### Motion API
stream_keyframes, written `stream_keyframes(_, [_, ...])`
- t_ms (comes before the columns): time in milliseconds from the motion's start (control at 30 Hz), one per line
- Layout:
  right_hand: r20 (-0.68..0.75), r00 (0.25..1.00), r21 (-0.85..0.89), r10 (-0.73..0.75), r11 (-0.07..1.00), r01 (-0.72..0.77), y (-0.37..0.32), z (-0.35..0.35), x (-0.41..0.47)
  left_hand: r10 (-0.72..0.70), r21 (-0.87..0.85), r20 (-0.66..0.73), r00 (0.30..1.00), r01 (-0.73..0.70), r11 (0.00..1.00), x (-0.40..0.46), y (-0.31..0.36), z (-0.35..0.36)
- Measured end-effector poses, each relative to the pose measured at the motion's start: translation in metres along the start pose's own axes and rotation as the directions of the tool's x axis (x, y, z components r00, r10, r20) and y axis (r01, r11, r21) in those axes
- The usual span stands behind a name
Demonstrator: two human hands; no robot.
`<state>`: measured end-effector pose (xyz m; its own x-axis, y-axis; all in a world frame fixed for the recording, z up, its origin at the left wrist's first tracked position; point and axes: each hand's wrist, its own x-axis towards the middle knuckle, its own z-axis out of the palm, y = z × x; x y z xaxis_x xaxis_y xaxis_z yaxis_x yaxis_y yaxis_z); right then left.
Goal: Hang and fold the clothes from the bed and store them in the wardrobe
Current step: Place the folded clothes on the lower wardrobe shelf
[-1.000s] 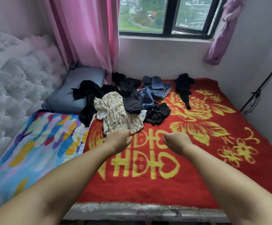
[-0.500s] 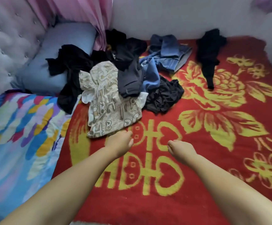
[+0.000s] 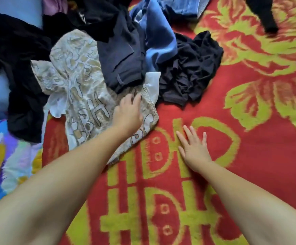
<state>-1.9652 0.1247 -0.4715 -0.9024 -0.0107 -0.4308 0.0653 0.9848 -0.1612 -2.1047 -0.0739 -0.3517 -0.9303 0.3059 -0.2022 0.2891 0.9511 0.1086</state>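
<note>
Head view. Clothes heaped on the red blanket (image 3: 249, 147) of the bed; landmark: beige lettered shirt (image 3: 80, 96). Left hand (image 3: 128, 114) resting on the shirt's near-right part, fingers extended, nothing gripped. Right hand (image 3: 194, 147) flat on the blanket just right of the shirt, fingers straight and spread. Dark navy garment (image 3: 124, 64) overlapping the shirt's far-right edge; crumpled black garment (image 3: 189, 68) further right.

Step, by judgement: picking the first garment. Next: pinch the shirt, draw it free of the navy piece.
</note>
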Motion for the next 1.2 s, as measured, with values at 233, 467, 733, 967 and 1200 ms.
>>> stream_keyframes(233, [-0.407, 0.911, -0.040, -0.069, 0.997, 0.058, -0.005, 0.034, 0.016, -0.101, -0.067, -0.206, 0.973, 0.089, 0.994, 0.100, -0.029, 0.026])
stream_keyframes(467, [-0.447, 0.891, -0.073, -0.078, 0.996, 0.051, 0.002, 0.038, 0.022, -0.090, -0.134, -0.193, 0.977, 0.064, 0.989, 0.128, -0.050, 0.016])
stream_keyframes(733, [-0.019, 1.000, -0.069, 0.009, 0.998, -0.010, 0.011, 0.030, 0.032, -0.068, -0.172, -0.156, 0.985, 0.040, 0.984, 0.042, -0.037, -0.009])
stream_keyframes(967, [0.230, 0.973, 0.289, 0.005, 0.955, -0.073, -0.029, -0.090, -0.010, 0.022, -0.290, -0.156, 0.988, -0.067, 0.955, -0.056, 0.008, -0.112])
stream_keyframes(1200, [-0.012, 0.993, 0.575, -0.121, 0.811, 0.106, -0.095, -0.236, -0.104, 0.217, -0.281, -0.297, 0.930, -0.303, 0.911, -0.140, 0.063, -0.255])
